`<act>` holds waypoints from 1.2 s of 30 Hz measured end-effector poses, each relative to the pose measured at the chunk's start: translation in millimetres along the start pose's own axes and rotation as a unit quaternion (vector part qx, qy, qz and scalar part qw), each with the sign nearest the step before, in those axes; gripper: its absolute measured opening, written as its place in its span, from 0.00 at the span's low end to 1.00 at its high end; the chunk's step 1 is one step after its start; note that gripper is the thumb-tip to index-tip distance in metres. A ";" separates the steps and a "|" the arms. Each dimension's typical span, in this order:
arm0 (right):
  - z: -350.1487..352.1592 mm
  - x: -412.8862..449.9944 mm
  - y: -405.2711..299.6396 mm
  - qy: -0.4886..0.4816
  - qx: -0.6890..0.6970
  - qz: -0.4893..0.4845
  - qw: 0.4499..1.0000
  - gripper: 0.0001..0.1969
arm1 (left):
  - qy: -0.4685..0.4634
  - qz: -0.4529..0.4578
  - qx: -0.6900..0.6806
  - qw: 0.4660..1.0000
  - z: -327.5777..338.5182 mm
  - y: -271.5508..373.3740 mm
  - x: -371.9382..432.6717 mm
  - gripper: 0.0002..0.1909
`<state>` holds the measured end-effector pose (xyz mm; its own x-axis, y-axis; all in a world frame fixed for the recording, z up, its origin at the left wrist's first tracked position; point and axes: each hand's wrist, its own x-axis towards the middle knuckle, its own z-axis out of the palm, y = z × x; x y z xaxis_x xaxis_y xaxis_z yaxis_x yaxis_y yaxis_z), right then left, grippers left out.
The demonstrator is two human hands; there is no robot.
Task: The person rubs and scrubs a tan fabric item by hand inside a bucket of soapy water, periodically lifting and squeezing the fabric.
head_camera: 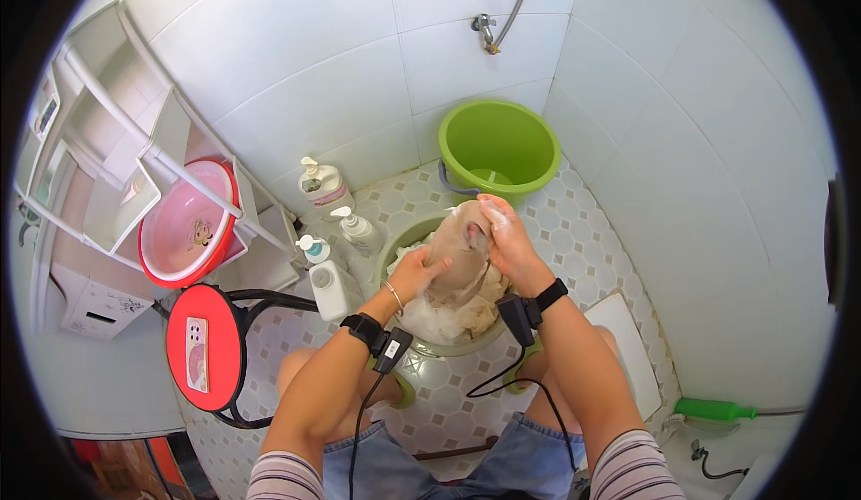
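A wet beige cloth item [457,248] with a small pinkish spot is stretched between my hands, above a round pale green basin [393,241]. My left hand [414,277] grips its lower left side, thumb on top. My right hand [508,231], with white suds on its fingers, grips its upper right edge. Under it, the basin holds soapy white and beige laundry [430,318]. Both wrists wear black straps with small cabled devices. Part of the laundry is hidden by the cloth and my hands.
A green bucket [501,143] stands behind the basin, below a wall tap [484,26]. Left of the basin are pump bottles [323,184] and a white bottle [331,291]. Farther left are a red stool [232,359] bearing a phone [197,355], and a rack [161,130] with a pink basin [188,224].
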<state>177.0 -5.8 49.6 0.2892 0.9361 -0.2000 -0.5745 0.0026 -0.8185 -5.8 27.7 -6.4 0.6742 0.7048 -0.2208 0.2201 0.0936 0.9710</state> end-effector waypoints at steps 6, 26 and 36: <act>-17.3 -8.1 21.8 -0.042 -0.398 -0.077 0.913 0.38 | 0.101 -0.080 -0.202 0.971 -3.7 31.6 8.5 0.18; 17.4 -42.9 47.2 -0.083 -0.532 -0.291 0.791 0.11 | 0.190 -0.130 -0.393 0.890 43.3 2.3 18.6 0.22; 17.4 -34.1 65.0 -0.081 -0.569 -0.278 0.769 0.12 | 0.156 -0.118 -0.476 0.857 21.7 -21.7 19.8 0.21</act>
<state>116.5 -31.4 12.5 0.0952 0.9335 0.3457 0.6735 0.1953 -0.7129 18.1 24.4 -33.8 0.4366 0.7266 -0.5305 -0.4509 0.6870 0.5698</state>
